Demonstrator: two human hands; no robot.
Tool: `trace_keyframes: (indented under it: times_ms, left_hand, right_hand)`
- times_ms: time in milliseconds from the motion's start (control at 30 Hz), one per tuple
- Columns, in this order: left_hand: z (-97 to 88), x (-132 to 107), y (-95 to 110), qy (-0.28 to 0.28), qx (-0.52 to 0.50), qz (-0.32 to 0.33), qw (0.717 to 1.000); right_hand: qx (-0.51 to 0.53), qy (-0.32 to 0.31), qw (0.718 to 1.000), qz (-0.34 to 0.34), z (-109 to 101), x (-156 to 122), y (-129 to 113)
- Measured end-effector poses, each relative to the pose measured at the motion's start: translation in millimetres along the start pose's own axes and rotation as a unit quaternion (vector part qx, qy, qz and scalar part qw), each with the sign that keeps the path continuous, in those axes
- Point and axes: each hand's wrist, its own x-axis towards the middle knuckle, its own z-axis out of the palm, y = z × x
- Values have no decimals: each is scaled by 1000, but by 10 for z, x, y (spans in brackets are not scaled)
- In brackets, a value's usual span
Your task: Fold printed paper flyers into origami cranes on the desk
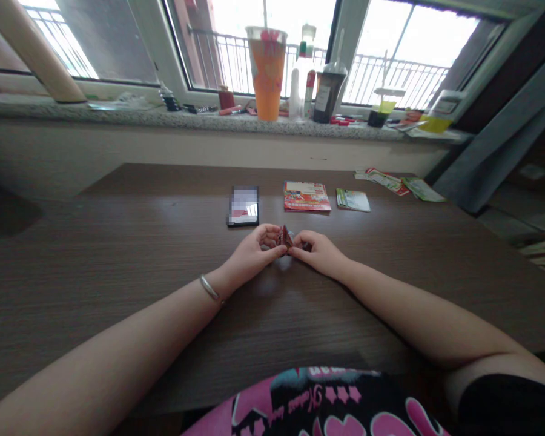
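Head view: left hand (pixel 253 253) and right hand (pixel 321 252) meet at mid-counter, fingers (pixel 273 255) of both clamped on small dark-red folded paper piece (pixel 284 237). Piece peaked, creased, pale underside glimpsed; held just above dark wood-grain counter (pixel 118 254). Thin silver bangle (pixel 209 288) on left wrist. Just beyond hands: black flat phone (pixel 243 206), red printed leaflet (pixel 306 196), green-white card (pixel 353 200), in row. Tall orange plastic cup (pixel 267 75) on windowsill.
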Motion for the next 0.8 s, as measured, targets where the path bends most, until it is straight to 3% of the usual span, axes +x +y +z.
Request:
trace_keyframes:
  times_ms: [200,500,800]
  left_hand:
    - [-18,-12,12,-37,64,-3,997]
    - [-9,-30,75,-57,72,9,996]
    - [8,-35,32,-52,125,38,990]
  right_hand:
    - [47,3,999,25,-9,20,42]
    - [110,-48,992,39,-18,3,15]
    - [101,23,995,12,-18,2,34]
